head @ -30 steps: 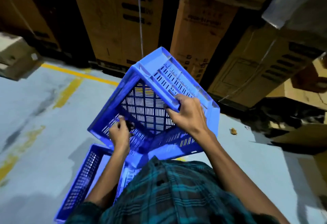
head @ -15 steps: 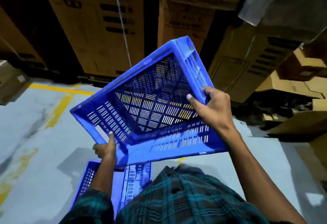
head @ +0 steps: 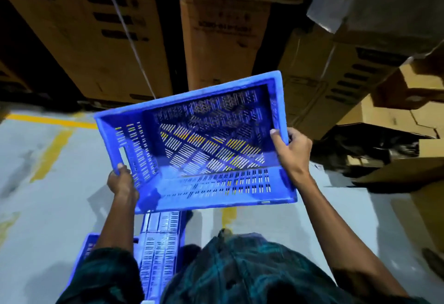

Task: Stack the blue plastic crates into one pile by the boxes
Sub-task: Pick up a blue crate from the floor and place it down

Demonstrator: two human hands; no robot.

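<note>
I hold a blue plastic crate (head: 199,140) up off the floor in front of my chest, its open top tilted toward me so I look through the slotted bottom at the grey floor (head: 48,195) and its yellow lines. The crate sits between my two hands. My left hand (head: 122,181) grips the near-left rim, fingers curled round the edge beside the handle slot. My right hand (head: 292,147) clamps the right rim, thumb inside the wall and fingers wrapped round the outside. Below the held crate, near my body and a little left, a second blue crate (head: 158,241) lies on the floor, partly hidden by my left arm and my plaid shirt (head: 240,270). On the far side, tall cardboard boxes (head: 223,34) stand in a row, with more boxes piled at the right.
</note>
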